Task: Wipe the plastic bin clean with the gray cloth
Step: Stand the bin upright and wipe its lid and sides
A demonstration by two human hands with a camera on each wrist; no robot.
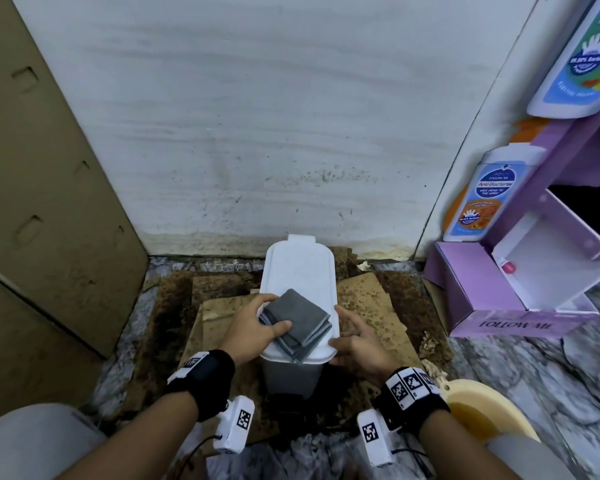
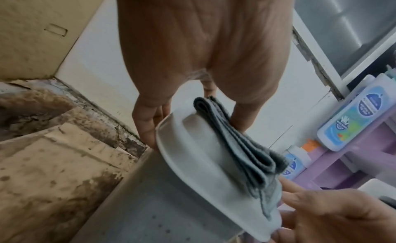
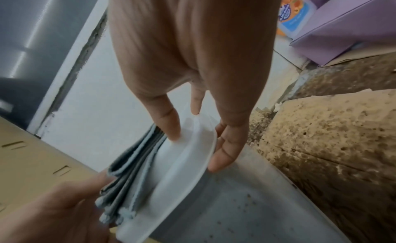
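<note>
purple box [image 1: 499, 323] at right reads "follow me"; bottle [image 1: 485, 195] reads "anti-bacterial". folded gray cloth [image 1: 293, 320] lies on white-lidded plastic bin [image 1: 298, 271], left hand [image 1: 253, 327] pinching it; right hand [image 1: 355, 344] relaxed against the lid's edge.

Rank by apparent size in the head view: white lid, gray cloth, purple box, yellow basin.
1. purple box
2. white lid
3. yellow basin, cut off by the frame edge, so unsure against the cloth
4. gray cloth

Marbled floor [image 1: 541, 358]: stained cardboard sheets [image 1: 364, 296] under gray plastic bin [image 1: 291, 374]; purple carton [image 1: 478, 289] at right; cream basin [image 1: 478, 414] near right.
</note>
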